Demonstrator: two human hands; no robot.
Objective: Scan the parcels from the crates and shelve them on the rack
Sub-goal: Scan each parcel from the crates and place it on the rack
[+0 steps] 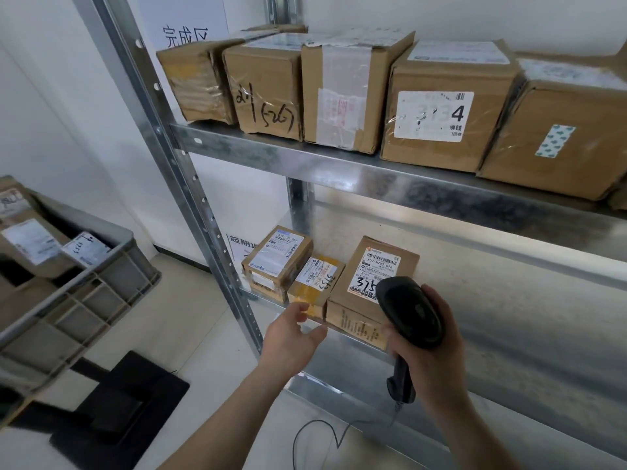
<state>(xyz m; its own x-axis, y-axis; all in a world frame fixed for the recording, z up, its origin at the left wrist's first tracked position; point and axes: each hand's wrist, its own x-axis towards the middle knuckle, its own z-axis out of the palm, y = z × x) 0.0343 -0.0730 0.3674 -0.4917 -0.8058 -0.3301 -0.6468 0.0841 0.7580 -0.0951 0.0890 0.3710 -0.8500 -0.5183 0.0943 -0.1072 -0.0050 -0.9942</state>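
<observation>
My right hand [437, 337] grips a black barcode scanner [410, 313], held in front of a brown parcel [366, 283] marked 375 on the rack's lower shelf [509, 300]. Two smaller parcels lie to its left: one with yellow tape [314, 283] and one with a white label [276, 261]. My left hand [291, 335] hovers open just in front of the yellow-taped parcel, fingers relaxed, holding nothing. A grey crate [101, 283] at the left holds more parcels [30, 245].
The upper shelf [305, 161] carries several larger cardboard boxes side by side. The rack's upright post [190, 198] stands between the crate and the shelves. A black mat [118, 401] lies on the floor, and the scanner cable [322, 432] hangs below.
</observation>
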